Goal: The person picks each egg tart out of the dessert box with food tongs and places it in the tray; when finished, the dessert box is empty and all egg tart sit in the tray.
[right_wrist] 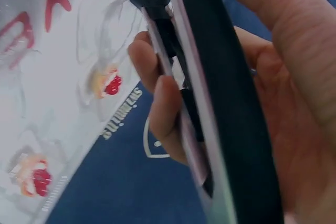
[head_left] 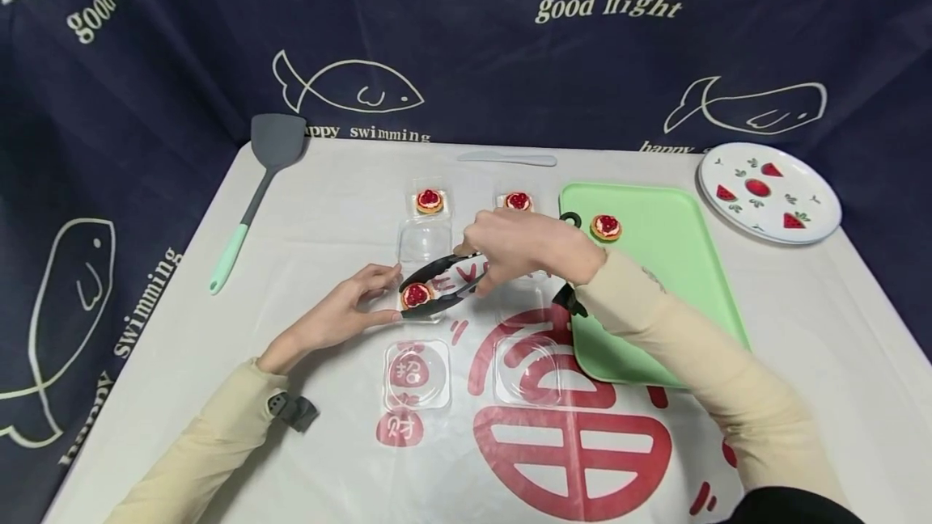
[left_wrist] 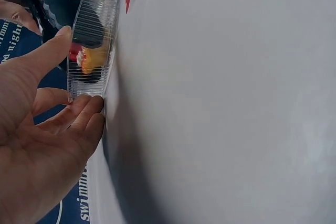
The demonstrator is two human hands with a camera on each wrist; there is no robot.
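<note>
My right hand (head_left: 510, 245) grips a pair of black-tipped tongs (head_left: 442, 303); in the right wrist view their handles (right_wrist: 226, 98) run through the fingers. The two tong heads lie on either side of a small red-topped tart (head_left: 417, 295), which sits in a clear plastic box (left_wrist: 89, 85). With its thumb and fingertips at the box's left corners, my left hand (head_left: 342, 310) holds that box on the table. The box's lid (head_left: 425, 241) stands folded back behind it. In the left wrist view, the tart and a dark tong head (left_wrist: 86, 24) show through the ribbed wall.
Two more tarts (head_left: 429, 200) (head_left: 518, 200) sit in clear boxes farther back. Another tart (head_left: 606, 227) lies on the green tray (head_left: 655, 281) at right. An open clear box (head_left: 417, 374) stands in front. Around the edges are a spatula (head_left: 273, 148), a pale knife (head_left: 507, 158) and plates (head_left: 772, 192).
</note>
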